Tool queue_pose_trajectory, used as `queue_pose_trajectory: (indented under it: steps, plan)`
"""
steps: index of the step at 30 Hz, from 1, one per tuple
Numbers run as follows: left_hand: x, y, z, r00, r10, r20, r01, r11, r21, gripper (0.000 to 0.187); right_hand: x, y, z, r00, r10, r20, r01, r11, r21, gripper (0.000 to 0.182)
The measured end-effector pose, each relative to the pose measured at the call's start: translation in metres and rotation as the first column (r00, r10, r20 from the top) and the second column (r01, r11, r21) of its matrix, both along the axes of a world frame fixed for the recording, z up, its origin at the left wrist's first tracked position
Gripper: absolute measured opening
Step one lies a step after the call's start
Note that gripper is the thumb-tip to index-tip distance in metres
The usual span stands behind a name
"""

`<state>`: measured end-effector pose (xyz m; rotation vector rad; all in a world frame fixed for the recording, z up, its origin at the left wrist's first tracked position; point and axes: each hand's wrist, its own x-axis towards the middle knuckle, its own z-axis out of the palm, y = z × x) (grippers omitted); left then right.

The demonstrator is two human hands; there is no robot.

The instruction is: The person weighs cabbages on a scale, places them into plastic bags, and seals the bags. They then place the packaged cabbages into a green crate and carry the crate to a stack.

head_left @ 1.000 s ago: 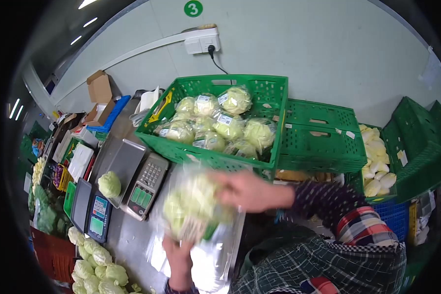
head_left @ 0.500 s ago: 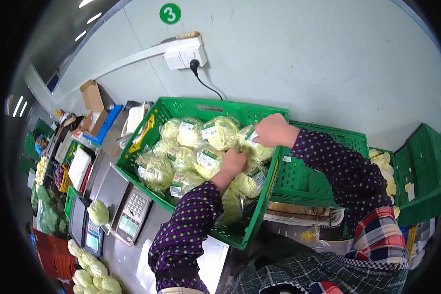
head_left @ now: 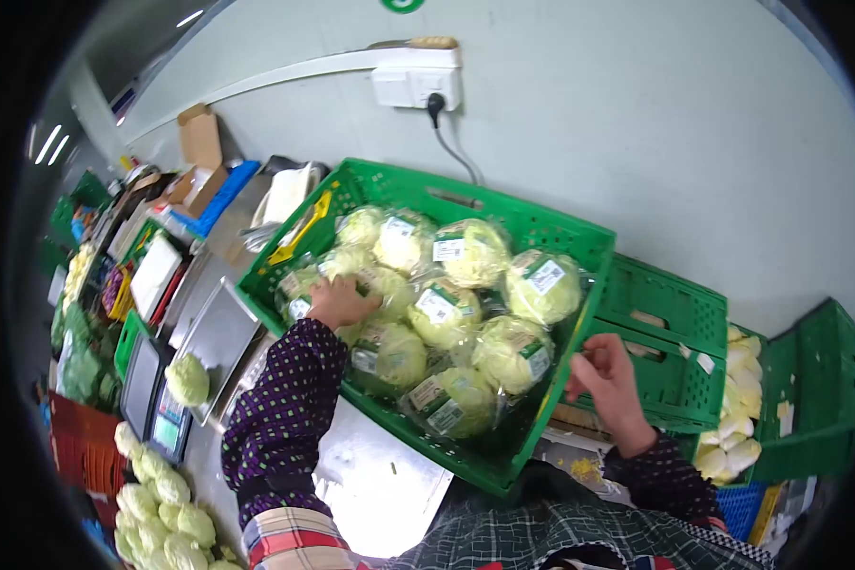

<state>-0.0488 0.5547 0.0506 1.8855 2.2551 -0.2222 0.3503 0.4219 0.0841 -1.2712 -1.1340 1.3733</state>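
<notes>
A green crate (head_left: 451, 195) holds several iceberg lettuces in clear film with printed labels. At its left side my left hand (head_left: 345, 301) bends its fingers over a wrapped lettuce (head_left: 387, 291); the fingertips press against the film. My right hand (head_left: 610, 385) hangs beside the crate's right wall, fingers loosely curled and a little apart, with nothing visible in them. Closest to that wall inside lie a lettuce (head_left: 543, 285) at the back right and another (head_left: 513, 353) in front of it. A further lettuce (head_left: 451, 402) sits at the near corner, label facing up.
Green crates (head_left: 670, 328) stand to the right, near a crate of pale elongated vegetables (head_left: 736, 418). On the left are a scale (head_left: 166, 418), a metal weighing plate (head_left: 223, 328), a loose head (head_left: 188, 380) and a pile of unwrapped heads (head_left: 157, 503). A socket with plug (head_left: 435, 103) is behind.
My left hand has moved from the middle of the crate to its left side. My right hand has left the back-right lettuce and come down outside the right wall. The view has shifted.
</notes>
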Motion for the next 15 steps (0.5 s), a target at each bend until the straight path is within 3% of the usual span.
queue_pose_trajectory:
  steps: [1, 2, 4, 5, 7, 8, 9, 11, 12, 15]
  plan:
    - [-0.009, 0.009, -0.011, 0.992, -0.052, 0.111, 0.062, 0.994, -0.087, 0.076, -0.006, -0.005, -0.001, 0.993, -0.045, -0.112, 0.042, 0.999, -0.028, 0.043]
    - [-0.028, 0.025, -0.017, 0.971, -0.107, 0.212, 0.142, 0.977, -0.158, 0.076, -0.011, -0.010, 0.002, 0.990, -0.089, -0.112, 0.089, 0.996, -0.008, 0.043]
    - [-0.041, 0.049, -0.004, 0.976, -0.126, 0.175, 0.122, 0.992, 0.038, 0.068, -0.021, -0.010, 0.006, 0.929, -0.224, -0.294, 0.175, 0.967, -0.185, 0.046]
    - [-0.053, 0.060, -0.005, 0.950, -0.144, 0.277, 0.036, 0.932, 0.361, 0.058, -0.023, -0.012, 0.007, 0.929, -0.220, -0.297, 0.161, 0.964, -0.211, 0.057]
    - [-0.074, 0.088, -0.010, 0.997, 0.071, 0.038, -0.077, 0.697, 0.713, 0.052, -0.032, -0.015, 0.013, 0.899, -0.225, -0.375, 0.133, 0.958, -0.254, 0.063]
    - [-0.104, 0.103, -0.024, 1.000, 0.017, -0.011, -0.003, 0.657, 0.754, 0.056, -0.043, -0.016, 0.005, 0.905, -0.224, -0.361, 0.173, 0.971, -0.167, 0.062]
    - [-0.124, 0.117, -0.035, 0.990, 0.128, 0.053, -0.128, 0.706, 0.697, 0.059, -0.048, -0.012, 0.000, 0.942, -0.176, -0.286, 0.152, 0.983, -0.104, 0.059]
    - [-0.159, 0.138, -0.058, 0.977, 0.126, -0.171, 0.059, 0.614, 0.787, 0.057, -0.059, -0.007, -0.019, 0.948, -0.230, -0.220, 0.228, 0.973, -0.035, 0.055]
    - [-0.176, 0.156, -0.061, 0.979, 0.124, -0.160, 0.048, 0.628, 0.777, 0.056, -0.068, -0.006, -0.019, 0.953, -0.290, -0.089, 0.291, 0.957, 0.002, 0.057]
    - [-0.138, 0.148, -0.023, 0.971, 0.225, -0.078, -0.061, 0.552, 0.832, 0.052, -0.070, -0.007, -0.007, 0.924, -0.373, -0.083, 0.374, 0.927, 0.002, 0.061]
